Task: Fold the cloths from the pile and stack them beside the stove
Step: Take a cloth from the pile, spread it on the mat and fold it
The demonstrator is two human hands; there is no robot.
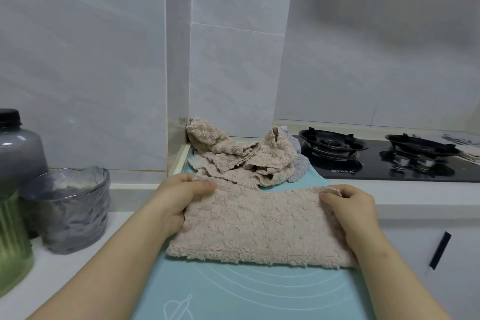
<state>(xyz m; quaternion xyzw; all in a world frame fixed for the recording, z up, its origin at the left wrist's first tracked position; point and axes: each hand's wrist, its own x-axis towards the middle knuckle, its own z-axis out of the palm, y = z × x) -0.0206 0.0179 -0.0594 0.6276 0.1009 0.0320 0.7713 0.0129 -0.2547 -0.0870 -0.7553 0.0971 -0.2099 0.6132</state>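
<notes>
Tan cloth point(259, 228) flat on the near blue mat point(246, 291), left hand point(179, 200) grips its left edge, thumb on top, right hand point(355, 210) pinches its far right corner, pile point(241, 158) behind, maybe touching, stove point(389, 161) far right.

Small label point(342, 171) on stove point(374, 167) front edge: too blurred to read.
</notes>
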